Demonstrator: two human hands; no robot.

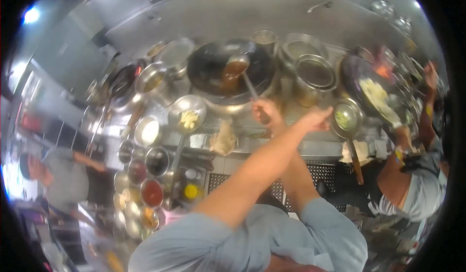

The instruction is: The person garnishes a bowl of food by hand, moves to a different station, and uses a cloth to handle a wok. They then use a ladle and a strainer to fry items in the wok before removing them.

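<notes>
My forearms cross, left over right. My right hand [265,112] is closed around the handle of a ladle [251,87], whose bowl is in the black wok [204,75] with brown sauce. My left hand [316,120] reaches to the right, its fingertips at the near rim of a round metal strainer [358,111]. Those fingers look drawn together; what they hold, if anything, is too small to tell. Chopped greens [342,120] lie in the strainer, and its wooden handle [357,167] points toward me.
A perforated skimmer [198,108] holds pale pieces at left. A folded cloth [224,138] lies on the counter edge. Sauce containers [152,193] stand lower left. At right a co-worker's hand [402,132] holds a second wok [350,80] with food; another person [65,167] stands left.
</notes>
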